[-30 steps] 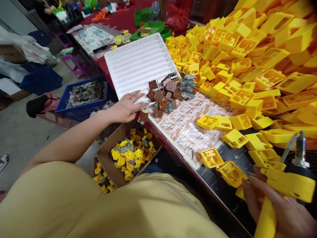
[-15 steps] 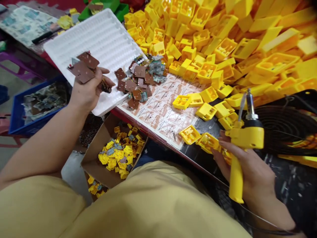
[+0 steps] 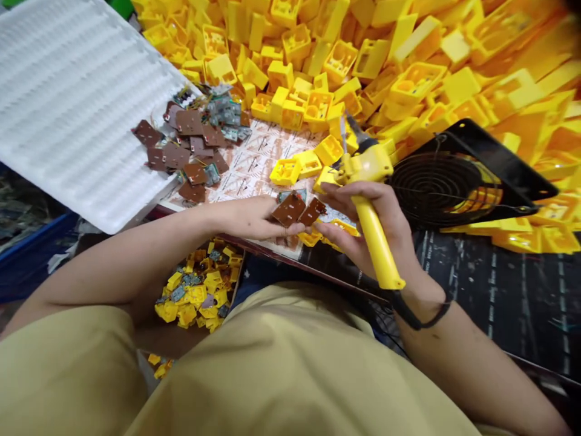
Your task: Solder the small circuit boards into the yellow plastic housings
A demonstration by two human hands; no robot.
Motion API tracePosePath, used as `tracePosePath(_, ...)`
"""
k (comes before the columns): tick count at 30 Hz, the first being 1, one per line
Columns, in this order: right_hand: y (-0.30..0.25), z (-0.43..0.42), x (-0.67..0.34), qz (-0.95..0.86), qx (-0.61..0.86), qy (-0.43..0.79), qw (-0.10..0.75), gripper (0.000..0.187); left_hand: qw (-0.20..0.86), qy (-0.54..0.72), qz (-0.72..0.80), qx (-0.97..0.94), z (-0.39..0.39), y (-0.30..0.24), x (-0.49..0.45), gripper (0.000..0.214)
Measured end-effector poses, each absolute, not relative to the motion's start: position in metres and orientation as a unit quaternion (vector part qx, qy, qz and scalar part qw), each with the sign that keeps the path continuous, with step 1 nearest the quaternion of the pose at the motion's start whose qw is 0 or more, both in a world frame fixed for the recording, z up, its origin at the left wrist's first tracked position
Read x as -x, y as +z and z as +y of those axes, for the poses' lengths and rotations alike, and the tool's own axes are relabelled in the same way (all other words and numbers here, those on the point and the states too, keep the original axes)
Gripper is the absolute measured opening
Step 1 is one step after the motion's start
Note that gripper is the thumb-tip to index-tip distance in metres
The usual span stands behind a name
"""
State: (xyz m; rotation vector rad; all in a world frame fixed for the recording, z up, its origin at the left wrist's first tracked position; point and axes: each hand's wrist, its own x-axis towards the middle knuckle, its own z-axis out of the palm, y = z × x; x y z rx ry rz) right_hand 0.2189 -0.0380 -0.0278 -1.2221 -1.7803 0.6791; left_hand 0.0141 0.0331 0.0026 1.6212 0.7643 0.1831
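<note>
My left hand [image 3: 254,218] is closed on a few brown circuit boards [image 3: 288,210], held above the front edge of the table. Beside them, my right hand [image 3: 381,224] grips a yellow soldering gun [image 3: 373,233], its thin tip pointing up and away from me. The right thumb reaches toward the boards; whether it touches them I cannot tell. Several small yellow plastic housings [image 3: 285,172] lie just beyond the hands, and others are partly hidden beneath them. To the left, a heap of brown and grey circuit boards [image 3: 188,122] rests at the white ridged tray's edge.
The white tray [image 3: 91,115] slants over the table's left side. A large pile of yellow housings [image 3: 340,60] fills the back. At right stands a black fan with a round guard [image 3: 445,181]. A box of yellow parts [image 3: 200,290] sits below the table edge.
My left hand has moved right with the brown boards, from over the white tray to beside my right hand. The soldering gun now tilts to the left. The view has shifted right.
</note>
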Motion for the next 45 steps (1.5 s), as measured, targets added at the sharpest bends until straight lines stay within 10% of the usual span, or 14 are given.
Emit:
tracePosePath(12,-0.025,-0.047,-0.209,-0.644,0.489,0.318,0.496,0.045,0.636,0.264,0.624,-0.370,0.072,-0.011,0.015,0.017)
tracePosePath(26,-0.049,-0.048,-0.209,-0.702,0.448,0.086,0.547,0.063,0.156,0.148,0.492,-0.844,0.059,0.007,0.036,0.023)
tracePosePath(36,-0.053,-0.054,-0.204,-0.722,0.414,0.016,0.555,0.055,0.767,0.431,0.307,-0.363,-0.003,-0.030,-0.043,0.036)
tracePosePath(45,-0.050,-0.063,-0.205,-0.703,0.442,0.056,0.555,0.054,0.754,0.464,0.293,-0.361,-0.014,-0.023,-0.048,0.029)
